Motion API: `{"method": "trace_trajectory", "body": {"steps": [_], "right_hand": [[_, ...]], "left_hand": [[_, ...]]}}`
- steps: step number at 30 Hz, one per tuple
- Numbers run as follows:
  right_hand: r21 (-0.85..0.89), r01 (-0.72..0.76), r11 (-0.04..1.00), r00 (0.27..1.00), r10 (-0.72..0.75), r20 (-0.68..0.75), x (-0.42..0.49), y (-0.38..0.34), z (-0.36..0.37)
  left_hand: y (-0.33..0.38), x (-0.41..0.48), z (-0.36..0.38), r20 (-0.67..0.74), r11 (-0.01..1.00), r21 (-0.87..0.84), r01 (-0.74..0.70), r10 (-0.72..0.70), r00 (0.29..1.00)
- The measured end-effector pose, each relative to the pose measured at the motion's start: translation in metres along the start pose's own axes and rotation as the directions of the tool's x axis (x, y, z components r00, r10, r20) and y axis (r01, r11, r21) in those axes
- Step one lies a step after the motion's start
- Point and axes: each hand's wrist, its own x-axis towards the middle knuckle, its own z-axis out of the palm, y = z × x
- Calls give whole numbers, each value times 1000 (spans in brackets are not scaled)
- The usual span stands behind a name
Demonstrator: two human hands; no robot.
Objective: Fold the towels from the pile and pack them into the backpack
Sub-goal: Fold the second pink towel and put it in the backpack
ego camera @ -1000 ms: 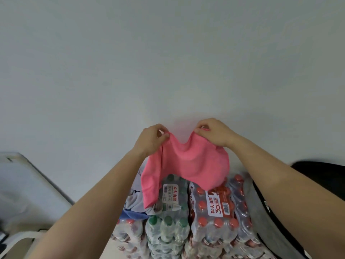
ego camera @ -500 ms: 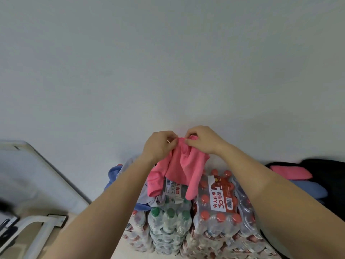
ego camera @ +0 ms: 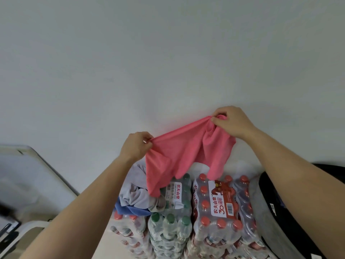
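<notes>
A pink towel (ego camera: 183,156) hangs stretched in the air in front of the white wall. My left hand (ego camera: 136,146) pinches its left corner and my right hand (ego camera: 231,122) pinches the right corner, held higher. The cloth droops down over the bottle packs. Below my left hand lies a crumpled pile of grey and blue towels (ego camera: 134,199) on top of the packs. The black backpack (ego camera: 276,212) with a grey inner rim stands at the lower right, partly behind my right forearm.
Shrink-wrapped packs of water bottles with red caps (ego camera: 220,208) and green caps (ego camera: 171,221) are stacked against the wall. A white board or frame (ego camera: 37,165) leans at the left, with a white chair arm (ego camera: 28,227) below it.
My hands were together with the towel bunched half a second ago; they have now pulled apart, the right one moving up and right, spreading the towel.
</notes>
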Motion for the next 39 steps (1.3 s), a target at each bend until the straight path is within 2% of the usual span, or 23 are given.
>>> {"method": "trace_trajectory", "body": {"steps": [10,13,16,21,25,29,33,36,39], "right_hand": [[-78,-231,970,973,228,-39,-33,43,-6],[-80,-282,956,954,288,84,-39,44,5],[-112,-344,932,895,362,261,-50,50,26],[-165,-438,884,791,466,396,-92,57,69],[-112,-380,918,819,390,422,-117,45,102],[5,-391,920,788,332,519,-128,31,133],[18,-380,925,757,300,581,-128,22,161],[20,-364,931,722,268,638,-129,22,178],[33,-338,941,733,241,636,-129,24,189]], "left_hand": [[-20,-10,-21,-52,998,-61,25,-29,998],[-15,-12,-16,-66,994,-108,25,-33,997],[-8,-15,4,-67,991,-129,40,-49,997],[-5,-40,71,86,980,-108,170,-161,983],[5,-68,119,159,979,-138,152,-130,979],[1,-86,151,275,963,-218,157,-94,957],[-11,-102,164,257,943,-294,158,-81,963],[-20,-115,170,293,961,-212,179,-112,950],[-35,-126,179,294,990,-28,140,-126,947]]}}
